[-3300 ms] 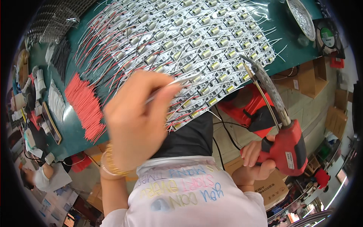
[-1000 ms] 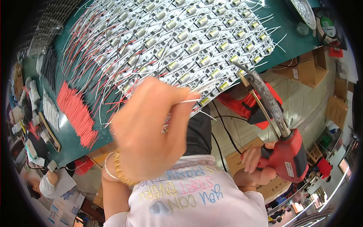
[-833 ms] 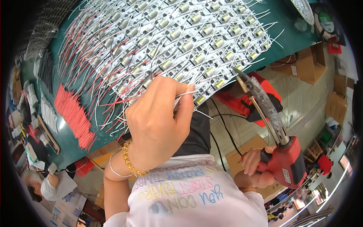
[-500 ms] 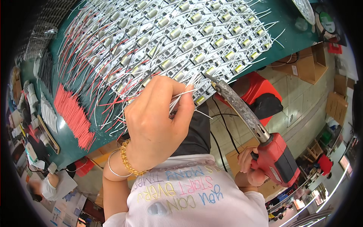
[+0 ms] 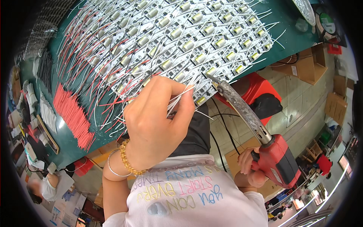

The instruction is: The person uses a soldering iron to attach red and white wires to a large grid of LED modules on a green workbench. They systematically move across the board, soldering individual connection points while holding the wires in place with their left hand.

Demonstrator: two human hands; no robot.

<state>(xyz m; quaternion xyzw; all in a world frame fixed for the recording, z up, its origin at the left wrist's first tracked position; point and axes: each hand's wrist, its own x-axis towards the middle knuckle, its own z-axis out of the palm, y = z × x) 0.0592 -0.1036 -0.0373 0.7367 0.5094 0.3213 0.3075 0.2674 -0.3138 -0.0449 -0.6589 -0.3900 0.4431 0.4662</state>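
Across a green table [image 5: 295,41], a sheet of white circuit boards [image 5: 214,50], bristling with loose leads, is spread just beyond the left grip [image 5: 157,117]. White wires [image 5: 182,95] are held there in a narrow pinch, thumb pressed against forefinger. By the right grip [image 5: 250,167], fingers curled around the handle, a red-and-black soldering gun [image 5: 280,162] is held; its tip is angled to the sheet's near edge, just right of the pinch. Whether the boards are touched cannot be told. Red wires [image 5: 72,117] are piled left of the left grip, with black wires [image 5: 46,72] laid farther off.
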